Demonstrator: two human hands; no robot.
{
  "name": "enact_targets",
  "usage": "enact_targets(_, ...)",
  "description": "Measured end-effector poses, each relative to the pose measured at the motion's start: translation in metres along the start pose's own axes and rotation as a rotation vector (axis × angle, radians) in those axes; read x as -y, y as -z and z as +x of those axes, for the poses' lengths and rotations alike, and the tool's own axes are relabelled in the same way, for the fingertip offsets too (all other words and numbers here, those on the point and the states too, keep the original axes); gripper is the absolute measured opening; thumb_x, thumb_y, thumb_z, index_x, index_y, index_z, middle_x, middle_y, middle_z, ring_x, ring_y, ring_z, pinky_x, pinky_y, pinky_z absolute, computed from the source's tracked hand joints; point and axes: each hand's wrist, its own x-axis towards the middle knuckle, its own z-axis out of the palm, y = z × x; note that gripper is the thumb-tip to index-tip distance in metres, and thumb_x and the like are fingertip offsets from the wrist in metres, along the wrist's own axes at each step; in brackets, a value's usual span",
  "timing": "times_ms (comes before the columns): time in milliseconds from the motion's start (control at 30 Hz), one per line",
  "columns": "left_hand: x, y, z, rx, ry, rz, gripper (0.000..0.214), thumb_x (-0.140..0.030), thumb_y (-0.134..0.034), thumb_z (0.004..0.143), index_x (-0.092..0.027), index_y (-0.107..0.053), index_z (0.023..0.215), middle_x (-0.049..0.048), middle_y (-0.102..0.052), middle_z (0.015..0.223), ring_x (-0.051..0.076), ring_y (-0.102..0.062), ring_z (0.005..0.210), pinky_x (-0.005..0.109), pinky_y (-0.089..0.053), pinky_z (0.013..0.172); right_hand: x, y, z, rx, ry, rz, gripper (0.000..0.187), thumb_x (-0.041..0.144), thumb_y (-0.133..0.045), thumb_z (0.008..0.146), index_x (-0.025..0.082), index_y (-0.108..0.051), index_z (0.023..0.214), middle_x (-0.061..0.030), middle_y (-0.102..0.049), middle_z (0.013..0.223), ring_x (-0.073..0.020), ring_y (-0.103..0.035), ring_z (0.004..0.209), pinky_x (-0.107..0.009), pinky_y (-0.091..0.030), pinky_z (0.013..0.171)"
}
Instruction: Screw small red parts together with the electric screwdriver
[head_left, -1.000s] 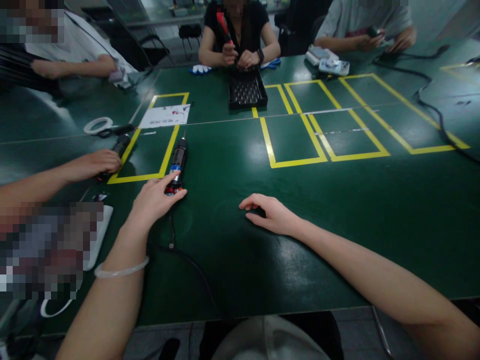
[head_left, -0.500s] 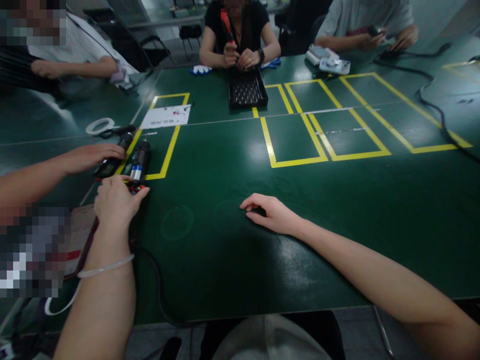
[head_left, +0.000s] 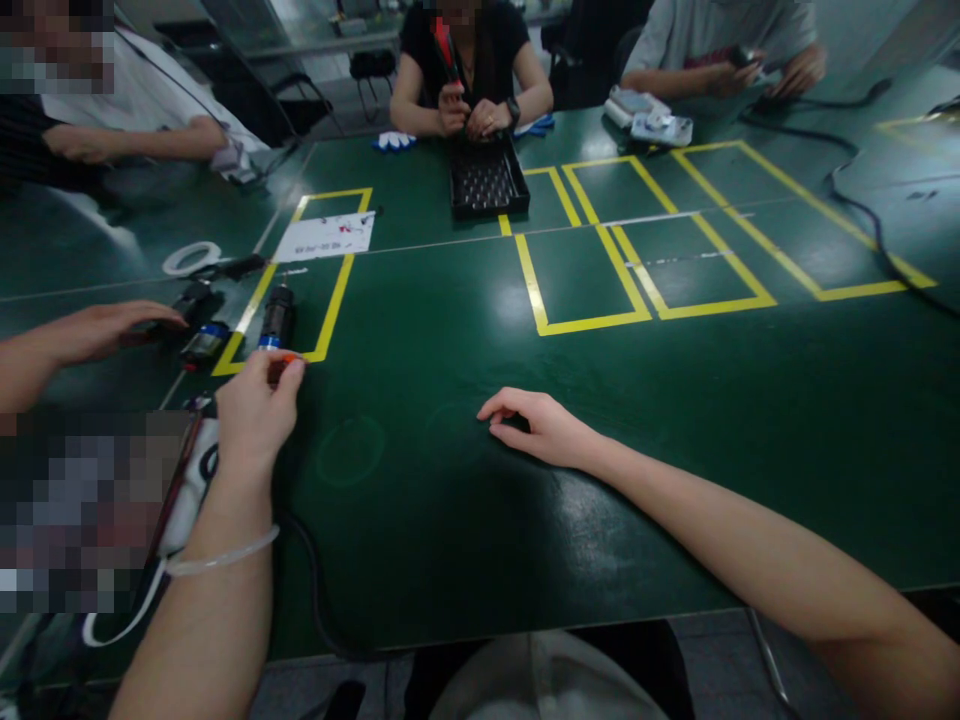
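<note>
The fingers of my left hand (head_left: 255,415) are closed on the rear end of a black electric screwdriver (head_left: 277,318) with a blue band, its thin tip pointing away from me. It lies inside a yellow tape frame (head_left: 334,305) on the green table (head_left: 450,530). An orange bit of the tool shows between thumb and fingers. On the tabletop to the right rests my right hand (head_left: 536,425), loosely curled, thumb apart from the fingers, holding nothing. Left of the screwdriver lies a similar black and blue tool (head_left: 205,343), with another person's hand (head_left: 112,328) close by.
A printed white sheet (head_left: 324,237) and a white tape roll (head_left: 192,259) lie beyond my left hand. Opposite, a person holds a red tool (head_left: 445,50) over a black tray (head_left: 489,190). A black cable (head_left: 316,570) runs near my left forearm. More yellow frames (head_left: 596,325) mark the right.
My left hand has shifted slightly right on the screwdriver. The other person's hand has moved left, off the neighbouring tool, which now lies uncovered. My right hand stays put.
</note>
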Motion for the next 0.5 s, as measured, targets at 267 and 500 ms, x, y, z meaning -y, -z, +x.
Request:
enact_targets(267, -0.083, -0.032, -0.053, 0.776, -0.012, -0.814, 0.046, -0.04, -0.058, 0.09, -0.022, -0.057, 0.132, 0.006, -0.063, 0.102, 0.016, -0.06, 0.088, 0.025, -0.05, 0.071, 0.001, 0.0, 0.002, -0.013, -0.094, 0.104, 0.014, 0.017, -0.056, 0.09, 0.015, -0.065, 0.101, -0.0043, -0.069, 0.093, -0.0127, -0.062, 0.078, -0.024, -0.048, 0.07)
enact_targets(500, -0.098, -0.036, -0.07, 0.821, -0.137, -0.746, 0.034, -0.039, -0.068, 0.084, -0.017, -0.058, 0.108, 0.0055, -0.066, 0.096, 0.017, -0.063, 0.088, 0.029, -0.051, 0.078, 0.0, -0.004, 0.003, 0.037, -0.107, 0.085, 0.012, 0.019, -0.058, 0.089, 0.016, -0.067, 0.097, -0.0021, -0.068, 0.084, -0.0122, -0.062, 0.075, -0.024, -0.047, 0.069)
